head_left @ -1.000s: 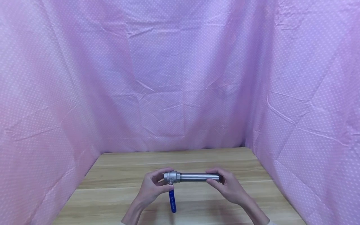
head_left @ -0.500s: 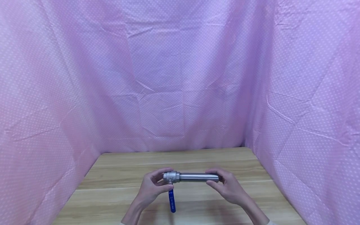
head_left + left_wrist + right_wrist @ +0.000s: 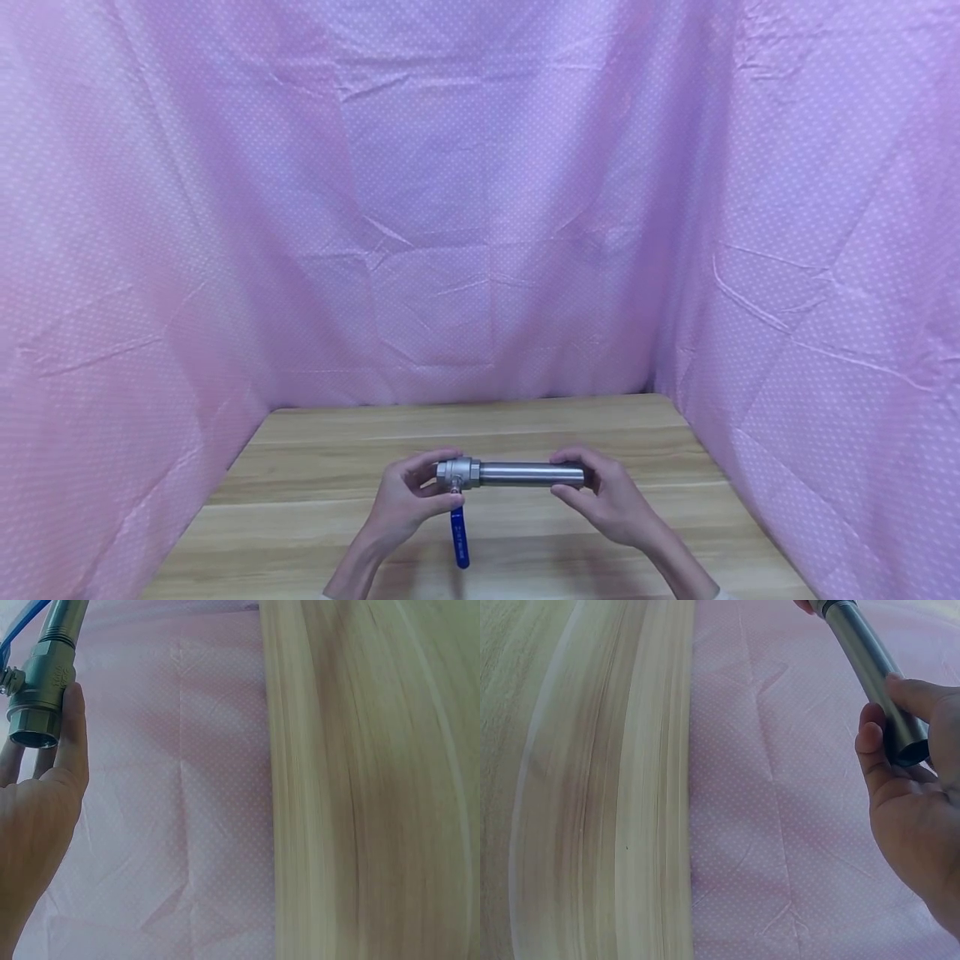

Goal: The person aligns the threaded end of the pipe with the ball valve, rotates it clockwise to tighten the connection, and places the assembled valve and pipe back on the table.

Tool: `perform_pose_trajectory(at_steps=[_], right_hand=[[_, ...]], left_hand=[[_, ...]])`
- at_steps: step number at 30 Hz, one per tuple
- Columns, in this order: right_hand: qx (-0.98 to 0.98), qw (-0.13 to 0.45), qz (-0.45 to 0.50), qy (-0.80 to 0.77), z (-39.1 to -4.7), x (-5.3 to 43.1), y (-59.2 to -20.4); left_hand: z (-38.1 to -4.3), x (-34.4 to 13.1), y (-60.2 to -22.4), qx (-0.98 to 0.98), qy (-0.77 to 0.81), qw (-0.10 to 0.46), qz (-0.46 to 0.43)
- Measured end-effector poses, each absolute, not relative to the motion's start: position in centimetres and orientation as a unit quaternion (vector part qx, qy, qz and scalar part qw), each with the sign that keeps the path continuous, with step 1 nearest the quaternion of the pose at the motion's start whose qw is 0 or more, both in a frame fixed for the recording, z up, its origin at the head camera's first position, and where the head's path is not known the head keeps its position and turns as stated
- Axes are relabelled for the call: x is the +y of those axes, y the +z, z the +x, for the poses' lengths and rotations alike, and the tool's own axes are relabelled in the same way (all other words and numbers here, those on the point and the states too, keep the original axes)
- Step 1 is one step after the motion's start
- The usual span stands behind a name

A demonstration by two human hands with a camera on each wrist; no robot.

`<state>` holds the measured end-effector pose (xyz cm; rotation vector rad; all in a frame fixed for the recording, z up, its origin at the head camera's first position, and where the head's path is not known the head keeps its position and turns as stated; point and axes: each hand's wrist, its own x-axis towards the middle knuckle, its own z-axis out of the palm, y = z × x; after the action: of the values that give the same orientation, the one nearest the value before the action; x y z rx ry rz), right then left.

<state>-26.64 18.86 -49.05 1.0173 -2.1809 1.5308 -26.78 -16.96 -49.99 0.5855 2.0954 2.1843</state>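
The left hand (image 3: pixel 401 504) has its grip clamped on a silver metal ball valve (image 3: pixel 458 472) with hexagonal ends, its long flat blue lever handle (image 3: pixel 460 537) pointing back toward the person. The right hand (image 3: pixel 615 504) has its grip closed around the far end of a smooth, brushed silver metal pipe (image 3: pixel 517 473), which lies in line with the valve and meets it, a few threads showing at the joint. Both pieces are held level above the light wood-grain desk (image 3: pixel 480 425), in front of pink polka-dot cloth (image 3: pixel 420 167).
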Motion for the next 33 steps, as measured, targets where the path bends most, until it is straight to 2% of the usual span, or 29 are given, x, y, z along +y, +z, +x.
perform_pose_trajectory(at_steps=[24, 33], right_hand=[[-0.766, 0.126, 0.333, 0.536, -26.64, 18.86, -48.97], [-0.738, 0.142, 0.378, 0.541, -26.89, 18.76, -49.0]], left_hand=[[-26.62, -16.86, -49.79, 0.682, 0.706, 0.022, 0.19], [-26.56, -16.86, -49.8, 0.688, 0.701, 0.023, 0.186]])
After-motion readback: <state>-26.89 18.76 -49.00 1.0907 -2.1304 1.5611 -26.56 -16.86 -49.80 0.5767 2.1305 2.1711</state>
